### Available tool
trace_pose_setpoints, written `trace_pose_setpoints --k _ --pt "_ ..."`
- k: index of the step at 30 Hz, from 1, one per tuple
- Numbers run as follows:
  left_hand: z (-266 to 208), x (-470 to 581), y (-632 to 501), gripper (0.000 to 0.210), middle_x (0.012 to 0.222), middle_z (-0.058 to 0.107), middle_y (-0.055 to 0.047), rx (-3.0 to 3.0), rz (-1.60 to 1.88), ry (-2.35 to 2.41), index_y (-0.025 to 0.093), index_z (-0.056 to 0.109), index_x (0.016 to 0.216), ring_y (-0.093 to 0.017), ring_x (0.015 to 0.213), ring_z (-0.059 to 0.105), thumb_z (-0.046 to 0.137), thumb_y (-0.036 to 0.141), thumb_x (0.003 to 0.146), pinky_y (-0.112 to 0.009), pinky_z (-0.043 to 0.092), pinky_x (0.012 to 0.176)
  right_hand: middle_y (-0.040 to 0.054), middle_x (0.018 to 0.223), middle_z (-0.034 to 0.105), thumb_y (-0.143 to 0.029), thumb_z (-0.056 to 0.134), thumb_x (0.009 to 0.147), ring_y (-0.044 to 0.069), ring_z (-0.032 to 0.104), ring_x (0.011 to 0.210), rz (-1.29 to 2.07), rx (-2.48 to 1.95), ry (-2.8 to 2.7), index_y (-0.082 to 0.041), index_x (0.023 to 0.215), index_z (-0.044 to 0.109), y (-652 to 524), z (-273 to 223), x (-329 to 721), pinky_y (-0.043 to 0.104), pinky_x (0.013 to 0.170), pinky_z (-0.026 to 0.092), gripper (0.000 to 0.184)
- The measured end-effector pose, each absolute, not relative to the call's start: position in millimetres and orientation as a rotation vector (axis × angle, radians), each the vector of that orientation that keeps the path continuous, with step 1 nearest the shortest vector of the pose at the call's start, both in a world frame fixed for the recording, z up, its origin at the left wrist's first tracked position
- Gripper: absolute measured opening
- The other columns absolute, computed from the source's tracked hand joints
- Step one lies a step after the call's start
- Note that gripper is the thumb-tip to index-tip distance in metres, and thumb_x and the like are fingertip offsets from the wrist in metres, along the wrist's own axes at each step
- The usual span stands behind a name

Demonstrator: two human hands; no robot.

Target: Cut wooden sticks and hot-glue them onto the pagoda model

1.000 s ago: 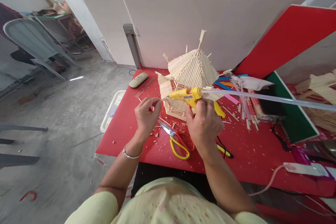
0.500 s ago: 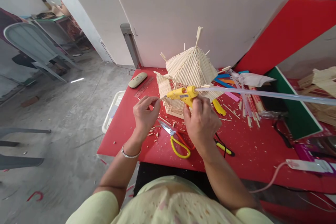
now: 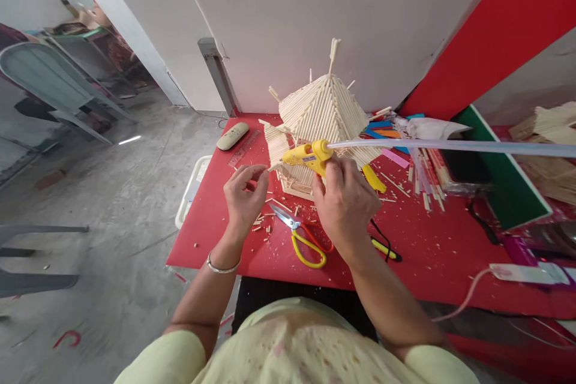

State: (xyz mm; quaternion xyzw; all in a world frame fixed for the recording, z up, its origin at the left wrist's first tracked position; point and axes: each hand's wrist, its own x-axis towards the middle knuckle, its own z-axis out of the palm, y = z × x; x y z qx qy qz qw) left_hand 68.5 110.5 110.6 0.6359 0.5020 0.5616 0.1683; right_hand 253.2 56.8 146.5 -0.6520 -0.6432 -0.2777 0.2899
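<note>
My right hand (image 3: 344, 201) is wrapped round the handle of a yellow glue gun (image 3: 306, 156), from whose back a long clear glue stick (image 3: 427, 145) runs out to the right. The gun's nozzle points left, at a small wooden stick (image 3: 273, 167) pinched between the thumb and fingers of my left hand (image 3: 245, 192). Behind both hands stands a model house (image 3: 330, 108) built of thin pale sticks, its lower front partly hidden by the gun. Scissors (image 3: 299, 234) with yellow and red handles lie on the table below the gun.
The red table (image 3: 207, 234) carries stick offcuts, a case (image 3: 233, 136), a clear ruler (image 3: 243, 149) and a yellow cutter (image 3: 386, 250). Coloured strips and bundled sticks (image 3: 425, 183) lie right, beside a green board (image 3: 508, 192). White panels (image 3: 351, 24) stand behind. Other people are beyond.
The view has shifted slightly. My left hand still pinches the small stick at the nozzle, and my right hand keeps its hold on the glue gun.
</note>
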Motion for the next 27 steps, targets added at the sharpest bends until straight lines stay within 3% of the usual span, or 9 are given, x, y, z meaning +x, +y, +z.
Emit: trace_pose_setpoints --k 27 --pt "104.5 67.2 112.4 0.014 0.082 0.072 -0.003 1.827 1.597 1.371 0.021 0.077 0.091 -0.012 0.070 0.063 0.067 0.030 0.092 -0.025 0.048 0.060 0.0089 0.104 0.070 -0.023 0.053 0.098 0.019 0.064 0.088 -0.663 -1.735 -1.753 -0.018 0.123 0.061 57.8 145.0 253.4 0.031 0.074 0.044 0.026"
